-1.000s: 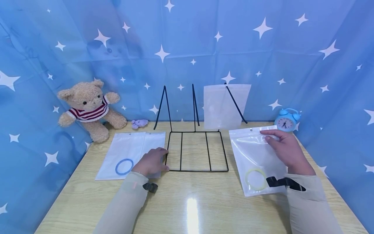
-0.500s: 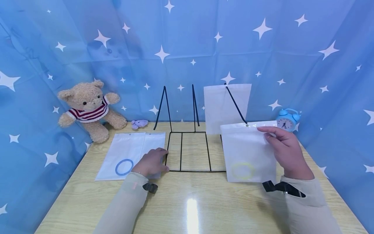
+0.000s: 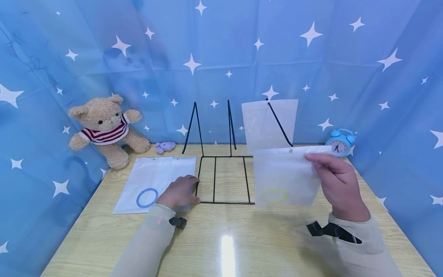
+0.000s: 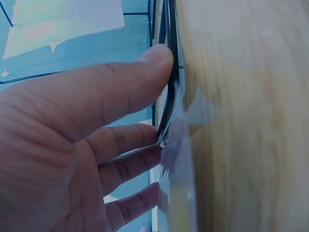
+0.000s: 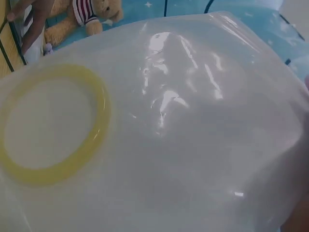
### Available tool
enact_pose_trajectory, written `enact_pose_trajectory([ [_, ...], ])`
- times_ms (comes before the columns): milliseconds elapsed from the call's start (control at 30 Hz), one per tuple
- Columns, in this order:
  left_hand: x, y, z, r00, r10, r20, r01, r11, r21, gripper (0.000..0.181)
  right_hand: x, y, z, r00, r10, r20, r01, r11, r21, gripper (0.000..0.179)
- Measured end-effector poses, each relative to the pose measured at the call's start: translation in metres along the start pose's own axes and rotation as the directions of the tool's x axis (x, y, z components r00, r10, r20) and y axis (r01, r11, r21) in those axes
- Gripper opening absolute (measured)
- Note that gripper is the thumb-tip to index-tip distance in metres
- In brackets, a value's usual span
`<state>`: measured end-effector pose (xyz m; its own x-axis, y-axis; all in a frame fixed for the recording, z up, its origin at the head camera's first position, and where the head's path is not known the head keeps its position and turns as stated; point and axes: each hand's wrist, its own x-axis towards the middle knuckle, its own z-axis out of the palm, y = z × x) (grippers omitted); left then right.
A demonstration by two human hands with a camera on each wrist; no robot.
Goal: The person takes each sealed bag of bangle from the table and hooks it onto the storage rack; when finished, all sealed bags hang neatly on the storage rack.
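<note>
The right hand [image 3: 337, 181] pinches a clear bag [image 3: 283, 169] between thumb and fingers near the right end of its top strip, so the bag droops to the left of that hand with a yellow ring [image 5: 102, 113] low inside. Gripping it off to one side seems meant to leave the punched hole [image 3: 290, 151] uncovered; that hole sits left of the fingers, just under the tip of the right-hand hook [image 3: 279, 123], though whether they touch cannot be told. Beyond the held bag, a hung bag [image 3: 256, 123] is at the back of this hook. The left hand [image 3: 180, 191] holds the left edge of the black wire rack [image 3: 225, 202] with thumb and fingers, probably to keep so light a frame from sliding or tipping. Beside the left hand, partly beneath it, two flat bags [image 3: 152, 169] overlap, a blue ring [image 3: 138, 197] showing in one. All this is on a pale wood-grain table [image 3: 242, 227], glossy with reflected light nearer the person than the hands. Past the left hand are a teddy bear [image 3: 104, 127] and a small purple toy [image 3: 165, 146]; just beyond the right, a blue alarm clock [image 3: 338, 146]. A star-printed blue curtain [image 3: 221, 38] encloses the far side and both flanks.
</note>
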<state>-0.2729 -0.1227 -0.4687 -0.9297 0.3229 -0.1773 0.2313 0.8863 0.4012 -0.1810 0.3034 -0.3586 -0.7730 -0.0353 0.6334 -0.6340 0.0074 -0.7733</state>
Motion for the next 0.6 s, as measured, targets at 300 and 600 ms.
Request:
enact_pose_trajectory([
  [300, -0.0004, 0.0002, 0.0000, 1.000, 0.004, -0.003, -0.004, 1.000, -0.004, 0.077, -0.0022, -0.0007, 0.0082, 0.995, -0.102, -0.018, 0.103, 0.993, 0.064, 0.037],
  [600, -0.0007, 0.0015, -0.0013, 1.000, 0.001, 0.002, -0.001, 1.000, -0.007, 0.077, -0.0032, -0.0044, 0.0091, 0.999, -0.001, -0.045, -0.001, 0.999, -0.046, 0.041],
])
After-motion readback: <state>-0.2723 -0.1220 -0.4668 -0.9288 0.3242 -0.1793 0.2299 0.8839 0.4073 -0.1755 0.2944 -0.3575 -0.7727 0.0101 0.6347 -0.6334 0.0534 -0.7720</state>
